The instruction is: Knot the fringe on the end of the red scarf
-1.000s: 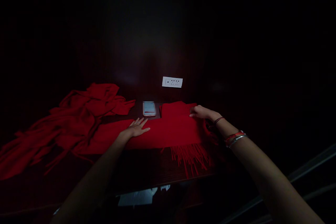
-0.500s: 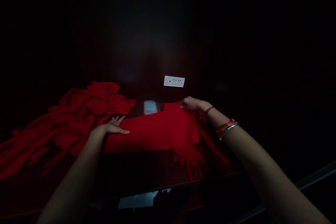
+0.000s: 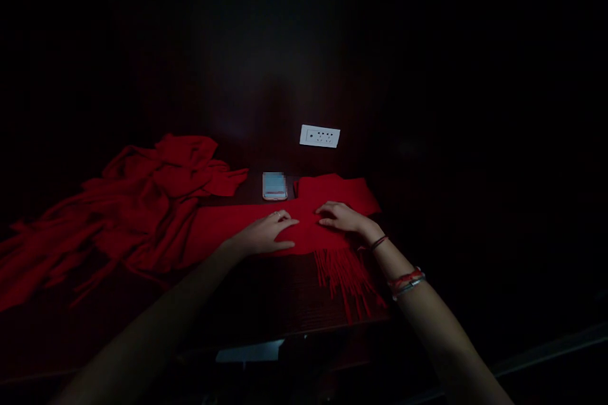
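Note:
A red fringed scarf (image 3: 228, 228) lies folded into a long band on the dark tabletop, its tassels hanging toward the front edge. My left hand (image 3: 266, 234) rests on the middle of the band with the fingers spread. On its right part lies my right hand (image 3: 342, 218), fingers apart and slightly bent, pressing on the cloth. Behind the right hand sits a folded red piece (image 3: 332, 186); whether it belongs to the same scarf I cannot tell. To the left, a crumpled heap of red cloth (image 3: 156, 190) with fringe meets the band's left end.
A phone (image 3: 274, 186) with a lit screen lies behind the band, near the dark wall. A white socket plate (image 3: 320, 136) is set in that wall. The table's front edge (image 3: 304, 331) runs below the tassels, with a pale object (image 3: 251, 351) under it.
My left hand has slid right along the band to its middle. My right hand has come down from the band's back edge onto its surface, letting go of the cloth.

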Available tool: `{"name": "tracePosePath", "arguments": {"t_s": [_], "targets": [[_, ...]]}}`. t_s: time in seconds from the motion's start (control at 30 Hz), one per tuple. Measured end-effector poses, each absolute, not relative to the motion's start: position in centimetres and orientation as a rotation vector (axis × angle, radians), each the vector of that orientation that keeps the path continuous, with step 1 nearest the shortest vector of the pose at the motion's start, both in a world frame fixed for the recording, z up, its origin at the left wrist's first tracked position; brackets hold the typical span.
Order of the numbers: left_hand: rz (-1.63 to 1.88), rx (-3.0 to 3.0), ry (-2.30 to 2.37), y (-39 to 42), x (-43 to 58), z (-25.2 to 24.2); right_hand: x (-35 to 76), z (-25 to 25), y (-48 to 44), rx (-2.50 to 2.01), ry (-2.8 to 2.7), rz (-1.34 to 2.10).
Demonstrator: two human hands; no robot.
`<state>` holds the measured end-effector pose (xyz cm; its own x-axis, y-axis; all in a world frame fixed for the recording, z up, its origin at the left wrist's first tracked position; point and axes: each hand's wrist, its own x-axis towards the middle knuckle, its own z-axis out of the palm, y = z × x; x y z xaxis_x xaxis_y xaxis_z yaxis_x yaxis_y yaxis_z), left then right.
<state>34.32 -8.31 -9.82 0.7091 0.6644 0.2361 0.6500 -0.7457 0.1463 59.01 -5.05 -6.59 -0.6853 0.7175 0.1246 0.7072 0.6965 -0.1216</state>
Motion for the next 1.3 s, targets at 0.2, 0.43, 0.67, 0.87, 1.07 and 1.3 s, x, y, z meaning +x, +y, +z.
{"name": "tracePosePath", "arguments": {"t_s": [0.2, 0.43, 0.67, 0.87, 1.07, 1.3], "targets": [[0.202, 2.995, 1.04, -9.4, 35.3, -10.5, 63.0, -7.8, -6.6, -1.2, -2.644, 0.348], [0.436, 2.979, 0.973, -8.7, 34.2, -10.9, 64.7, -7.3, -7.3, -1.063, -2.567, 0.474], [0.999, 2.801, 1.236, -7.9, 34.0, -11.3, 63.7, -8.2, -7.1, -1.176, -2.531, 0.101], [1.061, 2.818, 1.419, -8.2, 33.5, -10.7, 63.4, -7.6, -7.4, -1.151, -2.28, -0.002], [1.019, 2.77, 1.582, -7.9, 32.9, -10.9, 63.8, -7.1, -8.1, -1.04, -2.397, 0.266], [0.809, 2.84, 1.625, -8.4, 33.5, -10.9, 60.6, -8.3, -8.6, -1.098, -2.546, 0.227]]}}
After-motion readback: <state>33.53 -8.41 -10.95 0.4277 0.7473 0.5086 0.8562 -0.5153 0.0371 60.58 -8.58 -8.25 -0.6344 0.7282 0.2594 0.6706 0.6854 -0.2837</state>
